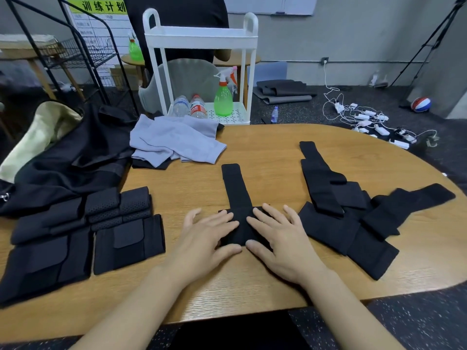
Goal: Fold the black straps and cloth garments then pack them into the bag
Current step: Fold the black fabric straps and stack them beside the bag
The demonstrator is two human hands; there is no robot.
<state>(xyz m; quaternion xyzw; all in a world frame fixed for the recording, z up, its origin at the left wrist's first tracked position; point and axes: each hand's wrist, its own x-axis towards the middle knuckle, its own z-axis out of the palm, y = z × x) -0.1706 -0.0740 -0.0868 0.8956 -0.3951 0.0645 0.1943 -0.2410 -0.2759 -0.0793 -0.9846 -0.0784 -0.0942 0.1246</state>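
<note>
Near the table's (278,152) front edge, left hand (202,238) and right hand (280,236) press spread, straight fingers onto a black strap (236,190), hiding its folded end.

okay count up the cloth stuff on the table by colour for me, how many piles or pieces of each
Black, 5: folded straps, strap under both hands, unfolded strap pile, large garment, piece under the lavender cloth.
Lavender-grey, 1: crumpled cloth.
Cream, 1: bag.
Total: 7.
</note>
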